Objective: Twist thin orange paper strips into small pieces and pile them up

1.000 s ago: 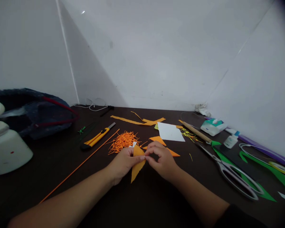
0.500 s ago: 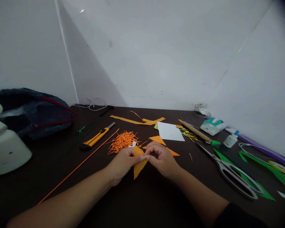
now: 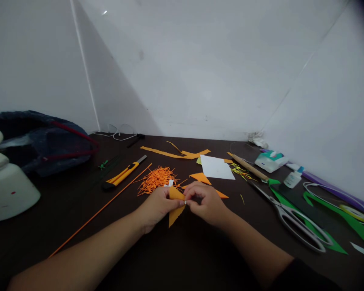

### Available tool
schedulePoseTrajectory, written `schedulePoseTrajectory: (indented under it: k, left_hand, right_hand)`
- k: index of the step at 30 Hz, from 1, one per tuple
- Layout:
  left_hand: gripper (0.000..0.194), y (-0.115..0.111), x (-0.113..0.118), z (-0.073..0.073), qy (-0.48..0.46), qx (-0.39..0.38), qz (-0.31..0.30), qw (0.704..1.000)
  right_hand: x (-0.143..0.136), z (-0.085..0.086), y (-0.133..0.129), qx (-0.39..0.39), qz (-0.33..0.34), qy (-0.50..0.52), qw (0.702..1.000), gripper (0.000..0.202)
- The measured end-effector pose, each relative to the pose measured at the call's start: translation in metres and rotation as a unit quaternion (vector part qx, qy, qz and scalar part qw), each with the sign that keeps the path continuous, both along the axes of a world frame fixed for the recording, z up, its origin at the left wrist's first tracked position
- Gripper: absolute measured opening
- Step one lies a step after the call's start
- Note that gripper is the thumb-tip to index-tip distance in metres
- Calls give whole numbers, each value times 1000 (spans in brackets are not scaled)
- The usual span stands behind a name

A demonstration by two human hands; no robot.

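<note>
My left hand [image 3: 157,206] pinches an orange piece of paper [image 3: 176,212] between thumb and fingers; the paper hangs with a pointed corner downward. My right hand [image 3: 208,204] meets its right edge, thumb and forefinger closed on a tiny white bit [image 3: 185,202] too small to make out. Just behind the left hand lies a heap of thin orange paper strips [image 3: 157,180], with a small white scrap [image 3: 170,183] at its near side. Orange paper triangles [image 3: 201,178] lie beyond my right hand, partly covered by it.
To the left are a yellow utility knife [image 3: 124,173], a long orange stick [image 3: 100,212], a white container [image 3: 10,194] and a dark bag [image 3: 57,141]. White paper [image 3: 217,167] lies behind. Rightward are scissors [image 3: 291,214], a wooden-handled tool [image 3: 250,167], a glue bottle [image 3: 293,178] and green material [image 3: 352,222].
Both hands keep their pinch on the orange paper, with only a slight shift of the right fingertips at its edge. The whole view has moved a little.
</note>
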State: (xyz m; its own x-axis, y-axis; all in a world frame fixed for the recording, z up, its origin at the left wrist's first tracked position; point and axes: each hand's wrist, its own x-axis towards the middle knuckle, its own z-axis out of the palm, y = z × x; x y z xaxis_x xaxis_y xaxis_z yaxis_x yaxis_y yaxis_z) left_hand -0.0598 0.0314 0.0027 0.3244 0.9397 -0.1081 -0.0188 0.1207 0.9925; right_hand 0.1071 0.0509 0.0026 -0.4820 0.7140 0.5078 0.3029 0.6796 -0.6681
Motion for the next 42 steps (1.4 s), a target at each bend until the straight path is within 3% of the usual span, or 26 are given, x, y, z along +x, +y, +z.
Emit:
schedulePoseTrajectory:
  k: [13,15,19,23,29,42]
  left_hand:
    - [11,-1,1,-2,18,36,17,999]
    - [12,-3,2,0,1,32,26,999]
    - [14,-5,3,3,-56,23,33,998]
    - [15,-5,2,2,-108,3,10,994]
    - [13,-3,1,-2,-134,-2,1,991]
    - [11,-5,1,5,-63,-5,25,998]
  right_hand:
    - [-6,-3,0,-202,-6,90,975,17]
    - [-5,-1,0,-240,11,132,962,17]
    - [-2,0,2,-346,39,242,906,14]
    - [-1,-3,2,-397,51,256,880,14]
    - [-4,-6,-1,-409,63,253,875,11]
    - [0,-3,0,-328,47,169,928,9]
